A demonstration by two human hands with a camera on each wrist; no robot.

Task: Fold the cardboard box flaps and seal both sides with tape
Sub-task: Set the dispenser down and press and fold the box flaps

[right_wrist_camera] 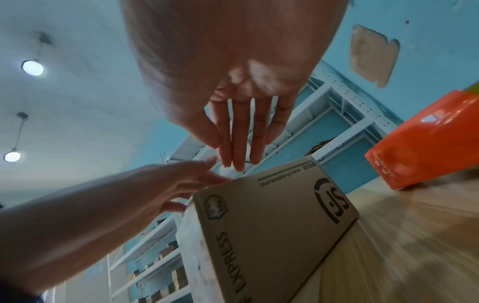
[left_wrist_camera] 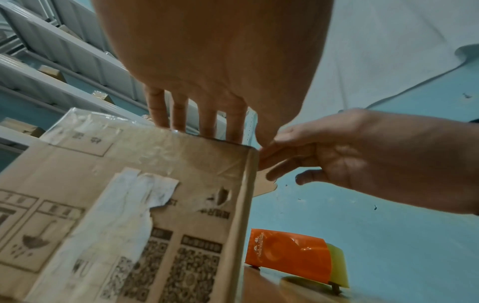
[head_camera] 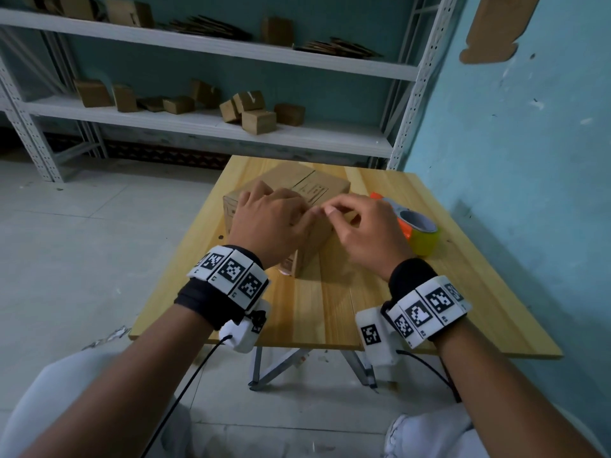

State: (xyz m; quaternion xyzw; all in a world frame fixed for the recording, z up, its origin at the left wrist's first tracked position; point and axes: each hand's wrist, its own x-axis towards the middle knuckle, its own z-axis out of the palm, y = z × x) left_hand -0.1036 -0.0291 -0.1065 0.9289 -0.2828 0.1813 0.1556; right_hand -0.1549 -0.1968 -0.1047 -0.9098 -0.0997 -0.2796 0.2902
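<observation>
Hands [head_camera: 310, 223] hide box [head_camera: 307, 186] top, tape dispenser [head_camera: 415, 229] half-covered

bare tabletop [head_camera: 317, 312] in front of cardboard box [head_camera: 317, 183], tape dispenser [head_camera: 413, 226] blocking just R of box, narrow gap btwn them, wall [head_camera: 512, 160] close on R, shelf rack [head_camera: 205, 123] behind, L edge open

Dim room, ceiling lamps [right_wrist_camera: 32, 67] glowing; wide-angle edge warp, motion blur in wrist views
</observation>
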